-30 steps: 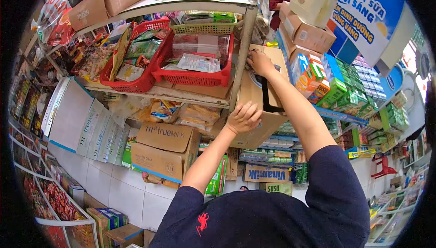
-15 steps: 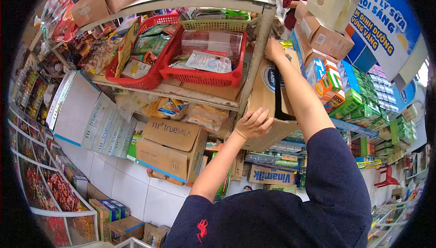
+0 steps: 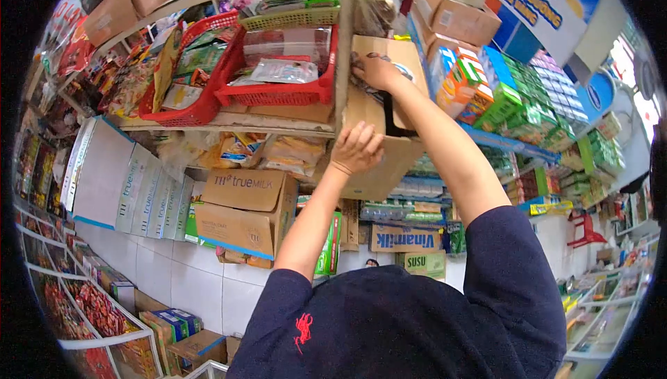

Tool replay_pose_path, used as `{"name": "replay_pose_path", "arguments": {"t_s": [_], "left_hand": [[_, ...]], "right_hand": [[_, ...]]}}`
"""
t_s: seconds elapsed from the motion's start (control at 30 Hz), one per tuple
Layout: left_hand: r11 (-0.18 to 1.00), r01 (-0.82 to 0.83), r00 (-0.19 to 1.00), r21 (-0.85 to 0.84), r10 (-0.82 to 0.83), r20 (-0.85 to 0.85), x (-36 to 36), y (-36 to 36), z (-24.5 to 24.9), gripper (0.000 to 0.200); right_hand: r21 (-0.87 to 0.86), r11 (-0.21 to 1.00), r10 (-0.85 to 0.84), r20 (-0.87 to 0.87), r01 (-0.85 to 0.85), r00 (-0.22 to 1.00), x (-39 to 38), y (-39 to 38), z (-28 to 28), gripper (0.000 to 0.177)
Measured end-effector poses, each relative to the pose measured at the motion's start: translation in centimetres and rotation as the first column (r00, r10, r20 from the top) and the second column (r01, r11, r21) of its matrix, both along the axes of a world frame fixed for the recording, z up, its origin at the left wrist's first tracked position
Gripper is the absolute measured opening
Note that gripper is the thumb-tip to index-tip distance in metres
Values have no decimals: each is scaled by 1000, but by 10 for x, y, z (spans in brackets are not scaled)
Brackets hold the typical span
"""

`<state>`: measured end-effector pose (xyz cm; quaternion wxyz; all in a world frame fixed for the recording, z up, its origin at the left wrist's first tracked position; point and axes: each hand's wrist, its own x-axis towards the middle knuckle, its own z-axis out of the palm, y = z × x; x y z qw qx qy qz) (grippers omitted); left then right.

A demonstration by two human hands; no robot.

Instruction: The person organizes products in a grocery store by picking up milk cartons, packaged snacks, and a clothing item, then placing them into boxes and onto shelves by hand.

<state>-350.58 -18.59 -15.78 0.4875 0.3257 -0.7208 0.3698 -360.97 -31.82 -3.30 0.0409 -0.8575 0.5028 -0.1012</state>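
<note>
Two hands on carton (image 3: 381,174), long axis roughly 12-to-6. My left hand (image 3: 358,148): fingers slightly apart on near edge, about 6 o'clock. My right hand (image 3: 377,73): nearer 12 o'clock end, fingers curled by dark item (image 3: 358,81); can't tell if gripping.

The left hand (image 3: 358,148) lies palm down at the near left part of the cardboard box (image 3: 381,172), touching it, fingers slightly parted and gently bent. The right hand (image 3: 376,72) reaches farther, over the box's far part, its fingers curled downward and their tips hard to make out. Its bare forearm slants across the box's right side; the left forearm rises from the near side.
</note>
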Motion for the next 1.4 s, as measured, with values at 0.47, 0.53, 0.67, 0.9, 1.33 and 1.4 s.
{"name": "replay_pose_path", "arguments": {"t_s": [0.47, 0.53, 0.67, 0.9, 1.33, 1.4], "left_hand": [[813, 572, 632, 103, -358, -687, 16, 63, 112, 9], [794, 577, 681, 190, -340, -649, 26, 53, 132, 10], [664, 596, 769, 452, -309, -559, 24, 22, 136, 20], [351, 208, 902, 913, -430, -40, -6, -15, 109, 48], [162, 399, 876, 902, -358, -323, -5, -24, 110, 50], [116, 444, 859, 889, -339, -384, -3, -24, 111, 49]], "right_hand": [[-66, 931, 364, 231, -359, 902, -19, 156, 43, 32], [-195, 915, 397, 270, -354, 877, -21, 176, 34, 28], [-570, 779, 453, 226, -260, 862, -30, 200, -5, 32], [-714, 652, 344, -23, -256, 939, -47, 190, -81, 16], [-3, 730, 676, -143, -684, 723, -71, 167, -203, 30], [86, 705, 699, -248, -704, 671, -68, 166, -196, 23]]}}
